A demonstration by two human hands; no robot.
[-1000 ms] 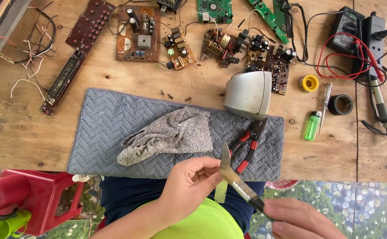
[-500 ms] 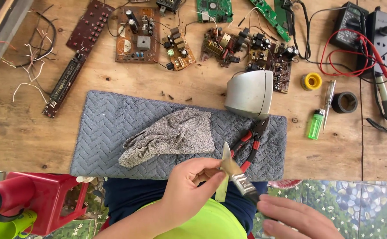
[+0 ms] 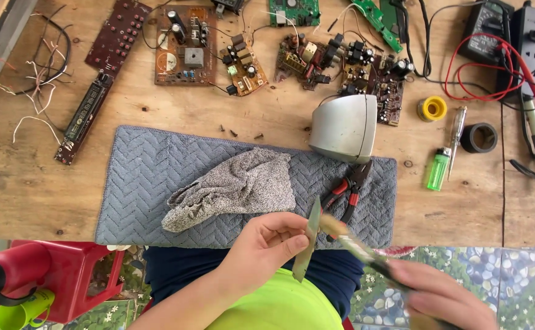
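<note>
At the wooden workbench's point(image 3: 23, 189) near edge, a left hand point(image 3: 266, 244) pinches a thin metal strip point(image 3: 306, 247) while the right hand point(image 3: 441, 296), fingers closed, holds a brush point(image 3: 356, 247) against it. A grey mat point(image 3: 145, 183) carries a crumpled cloth point(image 3: 234, 186) and red-handled pliers point(image 3: 347, 190).

Worn wooden workbench point(image 3: 29, 183) in daylight, pebble-patterned floor point(image 3: 518, 269), red plastic stool point(image 3: 65, 275) beside.

Rough bare wood table point(image 3: 29, 189), quilted matt grey cloth mat point(image 3: 151, 183), knitted speckled rag point(image 3: 237, 186), smooth glossy green plastic lighter point(image 3: 438, 169).
</note>
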